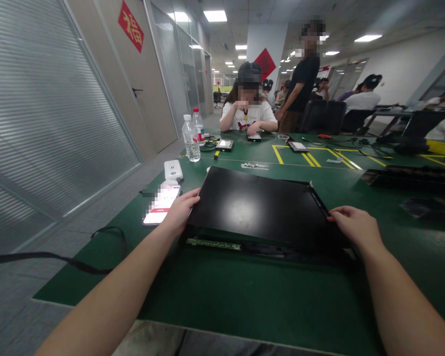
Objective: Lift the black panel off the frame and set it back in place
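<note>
- L hand: grip is shut on the left edge of the black panel, fingers curled round the edge near the close corner.
- R hand: grip is shut on the right edge of the same panel, fingers bent over it.
- The panel is big, flat and shiny. It sits in the middle of the green bench, right in front of the person, between the 2 hands.
- Under its near edge a dark base sticks out, w/ a thin green strip on the left part. Can't tell if the panel is lifted or lies flat on the base.
- Just left of the L hand: a phone, screen lit, flat on the bench. Behind it, a small white box.
- Further back on the left: 2 water bottles, upright, side by side.
- A black strap hangs off the left bench edge.
- Far part of the bench: yellow lines, small flat devices, cables.
- A seated person in a white top is across the bench, 1 hand on a small device. A standing person in a black top is beside them.
- Right side: a long black tray, well apart from the R hand.
</note>
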{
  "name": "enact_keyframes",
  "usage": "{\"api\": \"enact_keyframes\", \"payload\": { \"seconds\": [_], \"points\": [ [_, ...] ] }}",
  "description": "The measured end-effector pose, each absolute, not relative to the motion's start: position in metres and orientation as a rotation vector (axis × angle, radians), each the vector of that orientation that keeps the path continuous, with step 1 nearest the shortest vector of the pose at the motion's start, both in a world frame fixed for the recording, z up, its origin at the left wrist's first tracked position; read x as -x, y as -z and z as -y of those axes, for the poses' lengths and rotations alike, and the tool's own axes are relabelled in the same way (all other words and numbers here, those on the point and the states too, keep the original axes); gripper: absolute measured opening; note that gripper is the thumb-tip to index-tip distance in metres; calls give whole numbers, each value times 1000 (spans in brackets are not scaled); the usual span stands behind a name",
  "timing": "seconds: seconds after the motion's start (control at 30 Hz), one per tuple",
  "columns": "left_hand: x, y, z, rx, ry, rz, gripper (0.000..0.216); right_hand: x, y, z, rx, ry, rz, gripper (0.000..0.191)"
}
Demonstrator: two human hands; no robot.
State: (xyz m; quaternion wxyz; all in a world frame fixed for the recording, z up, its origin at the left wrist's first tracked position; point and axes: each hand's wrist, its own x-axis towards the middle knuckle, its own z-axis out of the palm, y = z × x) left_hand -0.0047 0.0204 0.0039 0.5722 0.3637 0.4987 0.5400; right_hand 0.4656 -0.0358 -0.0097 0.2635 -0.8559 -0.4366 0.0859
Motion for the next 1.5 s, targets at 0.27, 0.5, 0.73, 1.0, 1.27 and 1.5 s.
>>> {"api": "enact_keyframes", "payload": {
  "seconds": [0.27,0.5,0.73,1.0,1.27,1.5],
  "points": [
    [10,4,-22,-1159,-1181,-1407,40,-472,17,32,2312,-195,1173,15],
    [17,16,-29,-1608,-1045,-1494,34,-473,19,34,2250,-208,1161,13],
    [22,27,-34,-1765,-851,-1676,54,-472,18,34,2254,-217,1148,13],
    [19,30,-32,-1822,-737,-1765,63,-469,13,34,2287,-251,1123,13],
    [21,31,-32,-1859,-761,-1758,58,-479,20,32,2256,-252,1152,17],
    [19,28,-30,-1827,-776,-1759,56,-486,28,30,2219,-255,1183,21]
  ]
}}
